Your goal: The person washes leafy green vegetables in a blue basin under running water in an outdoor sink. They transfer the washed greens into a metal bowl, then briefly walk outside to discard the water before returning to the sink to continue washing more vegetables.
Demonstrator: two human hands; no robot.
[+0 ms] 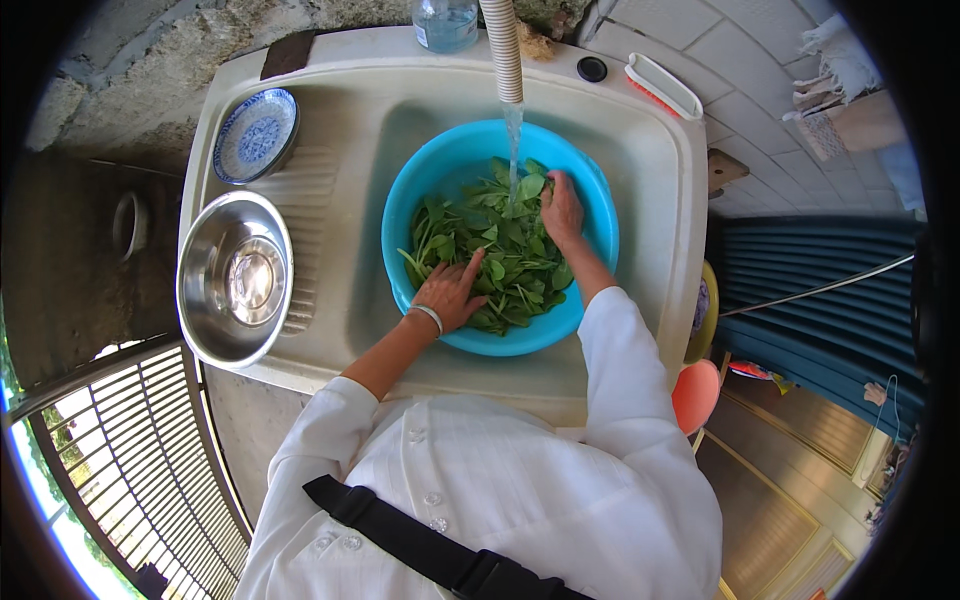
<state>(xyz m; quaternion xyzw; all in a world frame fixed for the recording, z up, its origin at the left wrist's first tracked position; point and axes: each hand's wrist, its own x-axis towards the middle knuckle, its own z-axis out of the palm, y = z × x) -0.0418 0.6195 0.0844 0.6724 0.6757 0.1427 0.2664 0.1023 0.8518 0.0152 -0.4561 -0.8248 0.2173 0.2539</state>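
Observation:
A turquoise plastic basin (501, 346) stands in the sink bowl, holding a heap of leafy greens (517, 247). Water (514, 142) runs from a ribbed hose (504, 56) onto the leaves. My left hand (450, 296), a bangle at its wrist, lies with spread fingers on the near left of the heap. At the far right of the greens, my right hand (562, 208) has its fingers curled around some leaves. Its fingertips are partly hidden among them.
A steel bowl (199, 292) and blue-and-white dishes (259, 135) rest on the ribbed drainboard (311, 202) to the left. Along the sink's back rim are a bottle of bluish liquid (445, 26), a black lid (592, 69) and a scrub brush (664, 86). A tiled wall (750, 67) rises behind.

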